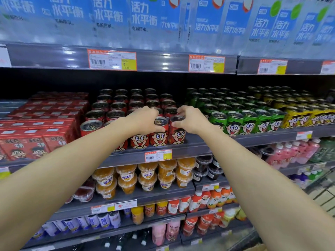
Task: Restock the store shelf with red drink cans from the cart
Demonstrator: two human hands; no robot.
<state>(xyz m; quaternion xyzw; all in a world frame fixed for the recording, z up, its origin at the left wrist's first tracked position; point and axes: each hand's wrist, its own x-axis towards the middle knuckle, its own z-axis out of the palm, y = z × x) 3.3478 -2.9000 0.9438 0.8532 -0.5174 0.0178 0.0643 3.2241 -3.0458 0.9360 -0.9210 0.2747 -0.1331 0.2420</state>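
I see 2 red cans at the shelf [195,148] front edge: my left hand [145,120] has its fingers curled over one red can [160,134], my right hand [192,119] grips the neighbouring red can [176,133], beside green cans [233,122].

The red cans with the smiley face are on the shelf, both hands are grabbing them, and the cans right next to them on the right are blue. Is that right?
Almost. The head view shows the cans right of the red cans are green cans, not blue. The rest holds: left hand and right hand both grip red cans on the shelf.
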